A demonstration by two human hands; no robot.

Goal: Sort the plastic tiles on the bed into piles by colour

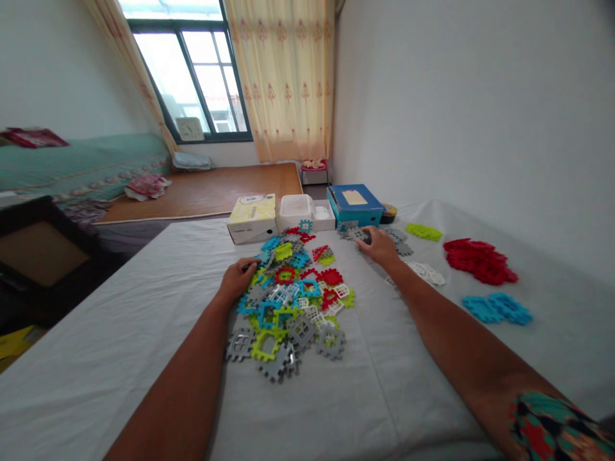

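Observation:
A mixed pile of toothed plastic building tiles (269, 344) in grey, green, blue, red and white lies mid-table. At its left edge is my left hand (237, 280), fingers curled together; whatever lies in them is too small and dark to make out. My right hand (381, 246) is beyond the pile to the right, pinching a grey building tile (356, 234). Other grey tiles (401, 243) lie right beside that hand. Sorted by colour to the right are green tiles (423, 232), white tiles (427, 273), red tiles (480, 260) and blue tiles (497, 308).
Along the far edge of the cloth-covered table (158, 307) stand a yellow-and-white box (253, 219), a white plastic container (296, 210) and a blue box (354, 206). A wall (471, 115) runs along the right. Beyond are a wooden bed platform (230, 186) and a window.

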